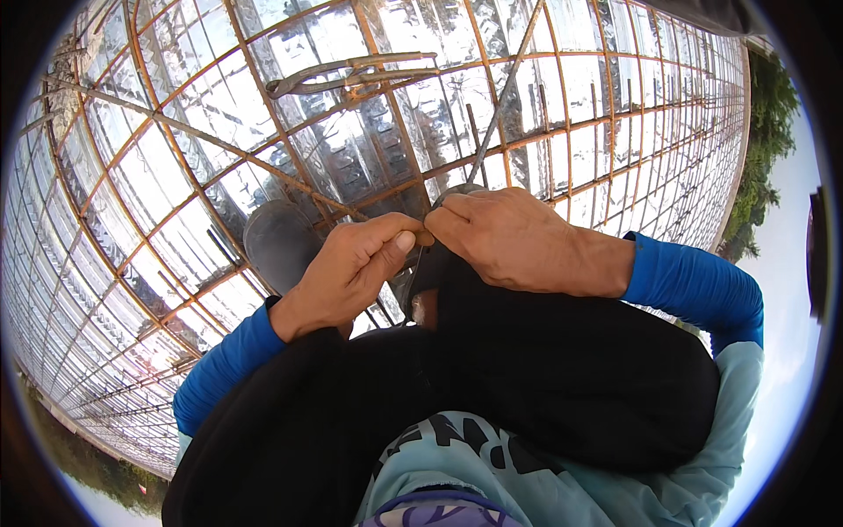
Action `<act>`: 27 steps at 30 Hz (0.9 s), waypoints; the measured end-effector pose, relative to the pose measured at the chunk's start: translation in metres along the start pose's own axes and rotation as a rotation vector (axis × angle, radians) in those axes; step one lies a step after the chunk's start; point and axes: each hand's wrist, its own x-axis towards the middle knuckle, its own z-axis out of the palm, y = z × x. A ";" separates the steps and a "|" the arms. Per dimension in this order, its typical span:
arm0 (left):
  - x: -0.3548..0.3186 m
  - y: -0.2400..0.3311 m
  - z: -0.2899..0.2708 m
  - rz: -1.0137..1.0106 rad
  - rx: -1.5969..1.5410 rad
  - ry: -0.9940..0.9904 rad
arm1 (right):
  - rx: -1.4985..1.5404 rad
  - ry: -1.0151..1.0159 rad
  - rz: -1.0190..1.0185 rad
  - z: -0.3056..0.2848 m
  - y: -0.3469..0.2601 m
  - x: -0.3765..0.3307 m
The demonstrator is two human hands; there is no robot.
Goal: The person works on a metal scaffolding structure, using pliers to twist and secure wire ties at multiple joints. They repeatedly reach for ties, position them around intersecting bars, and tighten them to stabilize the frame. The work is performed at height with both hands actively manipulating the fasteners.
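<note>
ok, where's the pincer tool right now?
In the head view the pincer tool lies untouched on the rusty rebar grid, top centre-left, well beyond both hands, which meet at a bar crossing lower down.

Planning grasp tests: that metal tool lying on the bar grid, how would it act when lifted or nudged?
The tool looks like solid metal: probably stiff and heavy for its size. Its two long arms may swing apart. Resting across the rusty bars, it could slip through a gap.

There are no boxes, packs, signs or screens here; the only lettering is some big dark print on the front of the person's light blue shirt (474,457), low in the middle.
</note>
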 end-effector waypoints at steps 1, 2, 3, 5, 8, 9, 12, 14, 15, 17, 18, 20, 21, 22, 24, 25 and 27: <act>-0.002 0.003 0.000 -0.027 -0.130 0.051 | 0.044 0.035 0.018 0.000 0.004 -0.002; -0.002 0.005 -0.002 -0.050 -0.259 0.099 | 0.085 0.071 0.041 0.000 0.009 -0.005; -0.003 0.004 -0.012 -0.097 -0.301 0.101 | 0.088 0.110 0.048 0.002 0.011 -0.007; -0.008 -0.002 -0.025 -0.101 -0.365 0.173 | 0.096 0.158 0.026 0.002 0.015 -0.010; -0.017 -0.008 -0.031 -0.106 -0.385 0.228 | 0.114 0.240 -0.023 0.006 0.020 -0.011; -0.019 -0.009 -0.031 -0.102 -0.368 0.219 | 0.119 0.257 -0.033 0.006 0.021 -0.013; -0.022 -0.010 -0.024 -0.061 -0.347 0.226 | 0.092 0.282 -0.045 0.008 0.025 -0.014; -0.023 -0.012 -0.019 -0.027 -0.280 0.249 | 0.071 0.280 -0.043 0.008 0.025 -0.015; -0.023 -0.014 -0.018 -0.011 -0.216 0.264 | 0.065 0.275 -0.041 0.007 0.025 -0.015; -0.022 -0.014 -0.015 0.020 -0.084 0.288 | 0.057 0.259 -0.017 0.006 0.023 -0.017; -0.020 -0.012 -0.015 0.036 -0.018 0.295 | 0.055 0.249 0.004 0.006 0.022 -0.018; -0.018 -0.008 -0.014 0.056 0.124 0.300 | 0.059 0.247 0.011 0.007 0.020 -0.021; -0.016 -0.006 -0.014 0.061 0.198 0.296 | 0.066 0.255 -0.002 0.008 0.019 -0.022; -0.015 -0.004 -0.013 0.067 0.273 0.292 | 0.073 0.264 -0.015 0.010 0.017 -0.022; -0.011 -0.007 -0.012 0.112 0.322 0.256 | 0.057 0.262 0.011 0.017 0.015 -0.026; -0.010 -0.008 -0.011 0.136 0.346 0.238 | 0.049 0.261 0.025 0.021 0.014 -0.029; -0.012 -0.010 -0.009 0.026 0.232 0.180 | 0.088 0.239 0.040 0.026 0.012 -0.032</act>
